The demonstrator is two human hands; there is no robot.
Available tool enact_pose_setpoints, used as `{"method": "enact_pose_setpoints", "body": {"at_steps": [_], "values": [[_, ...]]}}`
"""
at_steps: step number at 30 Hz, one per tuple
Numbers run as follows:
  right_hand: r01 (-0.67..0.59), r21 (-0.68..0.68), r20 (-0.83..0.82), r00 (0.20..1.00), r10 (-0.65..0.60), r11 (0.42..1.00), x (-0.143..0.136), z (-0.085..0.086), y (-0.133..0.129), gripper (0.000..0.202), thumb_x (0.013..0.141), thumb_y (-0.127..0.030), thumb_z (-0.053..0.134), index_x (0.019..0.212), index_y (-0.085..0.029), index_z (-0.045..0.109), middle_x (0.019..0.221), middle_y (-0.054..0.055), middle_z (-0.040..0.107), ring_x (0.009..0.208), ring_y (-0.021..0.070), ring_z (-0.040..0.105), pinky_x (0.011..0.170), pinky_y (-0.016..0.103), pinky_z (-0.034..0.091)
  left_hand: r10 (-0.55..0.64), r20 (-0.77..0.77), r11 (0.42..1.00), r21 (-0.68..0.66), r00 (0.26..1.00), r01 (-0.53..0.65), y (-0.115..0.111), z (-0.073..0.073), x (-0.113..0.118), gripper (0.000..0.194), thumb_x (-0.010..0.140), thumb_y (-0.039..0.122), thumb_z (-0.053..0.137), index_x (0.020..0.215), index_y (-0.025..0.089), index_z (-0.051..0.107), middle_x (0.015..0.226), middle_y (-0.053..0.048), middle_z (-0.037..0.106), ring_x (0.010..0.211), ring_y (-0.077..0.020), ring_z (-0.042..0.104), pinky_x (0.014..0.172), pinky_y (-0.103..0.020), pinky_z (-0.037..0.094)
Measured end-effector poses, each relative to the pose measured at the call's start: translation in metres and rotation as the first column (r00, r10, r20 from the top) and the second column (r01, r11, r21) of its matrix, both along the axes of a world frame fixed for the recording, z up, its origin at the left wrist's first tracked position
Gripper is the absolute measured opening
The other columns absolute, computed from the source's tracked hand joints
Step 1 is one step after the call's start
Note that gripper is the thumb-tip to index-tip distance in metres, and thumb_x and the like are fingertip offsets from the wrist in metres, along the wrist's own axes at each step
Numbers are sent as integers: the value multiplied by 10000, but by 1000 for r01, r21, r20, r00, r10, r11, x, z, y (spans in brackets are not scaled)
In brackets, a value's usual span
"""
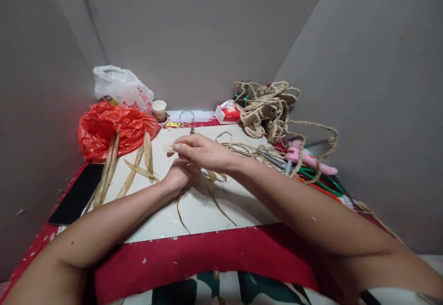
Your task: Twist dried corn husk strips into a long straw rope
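while my right hand pinches a pale strip by its end over the white board, my left hand below closes on the husk bundle. it looks light, dry and brittle, so i'd judge it best gripped near the gathered end.

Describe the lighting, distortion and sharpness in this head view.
Head view: soft, even light, with faint shadows under the dried leaf strips on the white board; wide-angle stretch enlarges both forearms at the bottom edge; the right hand and left hand look slightly soft; no strong glare.
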State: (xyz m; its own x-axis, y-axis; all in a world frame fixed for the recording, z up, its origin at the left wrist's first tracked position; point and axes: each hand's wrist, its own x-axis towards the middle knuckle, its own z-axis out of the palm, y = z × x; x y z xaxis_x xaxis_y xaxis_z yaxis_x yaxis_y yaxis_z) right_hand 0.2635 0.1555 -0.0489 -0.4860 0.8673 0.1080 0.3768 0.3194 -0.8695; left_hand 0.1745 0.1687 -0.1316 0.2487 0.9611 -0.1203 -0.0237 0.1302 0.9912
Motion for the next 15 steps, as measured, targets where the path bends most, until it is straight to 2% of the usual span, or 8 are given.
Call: {"method": "enact_pose_setpoints", "body": {"at_steps": [2,4,7,10,15], "values": [[41,-129,-83,995,-52,991,32,-5,-8,226,877,-253,480,841,-95,638,603,-12,581,474,62,430,485,198,335,-73,15,996,-55,997,74,-7,-7,-6,138,822,218,577,710,137,578,470,51,458,370,-58,384,367,-183,288],[125,-209,-143,977,-157,970,58,-13,-14,227,838,-303,550,925,-107,626,586,-25,590,420,52,391,438,194,305,-131,44,985,-103,990,135,-10,-9,-9,189,803,219,571,631,158,520,381,87,338,303,-40,240,332,-189,151],[251,-268,-187,933,-306,930,80,-31,-20,285,778,-349,629,961,-141,563,644,-7,643,447,63,462,448,188,341,-153,76,976,-144,985,163,-9,-5,-9,192,782,241,581,622,164,507,374,98,323,300,-32,217,337,-191,122],[300,-291,-212,906,-366,909,81,-48,-23,293,745,-398,655,846,-159,518,660,1,644,472,71,474,461,191,350,-157,80,969,-181,984,169,-8,0,-8,172,774,248,594,643,163,521,377,105,311,301,-26,205,341,-186,112],[372,-104,-156,910,-385,922,62,-65,-23,185,769,-313,612,728,-139,566,696,10,587,616,93,493,577,214,382,-164,82,963,-201,983,178,-6,0,-8,161,776,249,603,665,160,528,387,105,312,310,-18,208,349,-175,116]]}}
